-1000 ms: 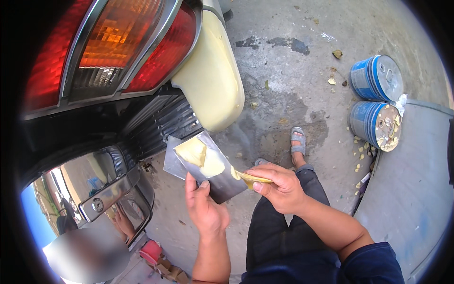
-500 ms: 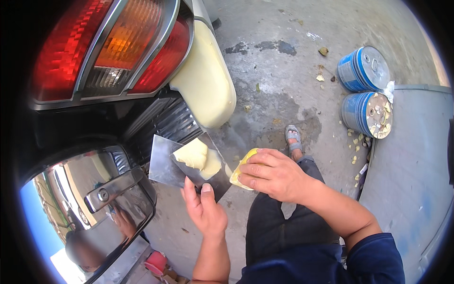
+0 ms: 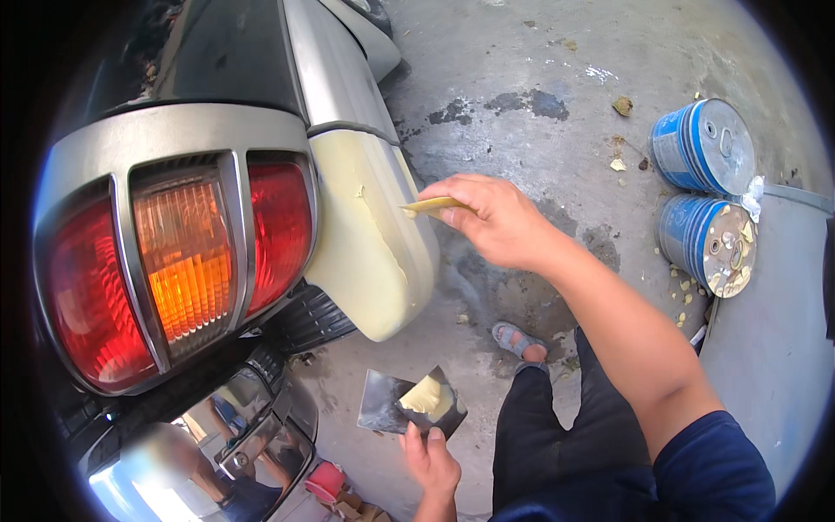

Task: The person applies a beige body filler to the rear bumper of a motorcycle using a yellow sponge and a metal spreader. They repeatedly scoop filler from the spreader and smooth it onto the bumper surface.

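Note:
My right hand [image 3: 496, 217] pinches a thin yellow spreader [image 3: 430, 204], its edge at the vehicle's rear bumper corner [image 3: 352, 235]. Cream-coloured filler coats that corner, with a raised ridge running down it. Whether the spreader's edge presses on the coat I cannot tell for sure. Lower down, my left hand [image 3: 432, 465] grips a dark metal mixing plate [image 3: 381, 407] from below, thumb on its near edge. On the plate lies a lump of pale yellow filler [image 3: 423, 397].
Left of the bumper corner is a red and orange tail light [image 3: 187, 261] in a silver frame. A chrome bumper [image 3: 252, 426] reflects the surroundings. Two blue drums [image 3: 704, 146] [image 3: 709, 244] stand at right beside a grey panel [image 3: 774, 331]. Filler scraps lie nearby. A red container [image 3: 326, 480] sits low.
My right hand has moved from beside the mixing plate up to the coated bumper corner. My left hand holds the plate lower now. The view has shifted, showing more of the vehicle.

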`<move>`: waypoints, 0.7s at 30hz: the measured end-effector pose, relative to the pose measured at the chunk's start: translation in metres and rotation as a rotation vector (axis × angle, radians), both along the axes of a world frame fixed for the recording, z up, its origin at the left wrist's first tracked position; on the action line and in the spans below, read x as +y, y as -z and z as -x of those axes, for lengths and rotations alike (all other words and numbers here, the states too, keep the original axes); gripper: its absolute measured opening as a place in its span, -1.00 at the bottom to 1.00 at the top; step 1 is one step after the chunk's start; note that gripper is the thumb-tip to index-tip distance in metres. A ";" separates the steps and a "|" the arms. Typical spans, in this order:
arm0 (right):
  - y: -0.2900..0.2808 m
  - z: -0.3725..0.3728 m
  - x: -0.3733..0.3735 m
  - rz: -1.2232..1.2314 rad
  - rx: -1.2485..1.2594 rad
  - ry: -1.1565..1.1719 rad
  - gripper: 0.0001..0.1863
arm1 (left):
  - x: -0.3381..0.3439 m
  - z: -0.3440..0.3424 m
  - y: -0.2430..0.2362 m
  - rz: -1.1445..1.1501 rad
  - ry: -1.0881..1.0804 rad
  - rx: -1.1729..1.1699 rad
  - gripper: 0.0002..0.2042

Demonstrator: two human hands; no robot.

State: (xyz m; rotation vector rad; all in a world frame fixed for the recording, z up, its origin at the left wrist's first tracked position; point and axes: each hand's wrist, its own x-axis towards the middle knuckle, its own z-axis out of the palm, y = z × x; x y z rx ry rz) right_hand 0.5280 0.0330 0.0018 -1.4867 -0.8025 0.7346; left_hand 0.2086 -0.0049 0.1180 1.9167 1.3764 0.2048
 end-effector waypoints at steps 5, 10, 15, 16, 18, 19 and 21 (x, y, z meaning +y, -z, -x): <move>0.017 -0.040 0.068 -0.080 -0.272 0.005 -0.69 | -0.026 -0.007 0.011 0.116 -0.100 -0.021 -0.64; 0.005 -0.062 0.111 0.018 -0.385 -0.078 -0.65 | -0.040 -0.021 0.014 0.132 -0.113 0.002 -0.66; -0.004 -0.071 0.129 0.033 -0.496 -0.098 -0.69 | -0.038 -0.030 0.013 0.173 -0.158 0.022 -0.68; -0.007 -0.071 0.130 0.038 -0.522 -0.112 -0.70 | -0.039 -0.030 0.013 0.186 -0.181 0.022 -0.68; -0.012 -0.070 0.132 0.058 -0.568 -0.123 -0.71 | -0.036 -0.029 0.012 0.176 -0.106 0.075 -0.67; -0.015 -0.070 0.134 0.073 -0.587 -0.121 -0.72 | -0.033 -0.028 0.013 0.172 -0.066 0.100 -0.66; -0.016 -0.067 0.137 0.086 -0.631 -0.118 -0.73 | -0.031 -0.028 0.014 0.184 -0.075 0.084 -0.66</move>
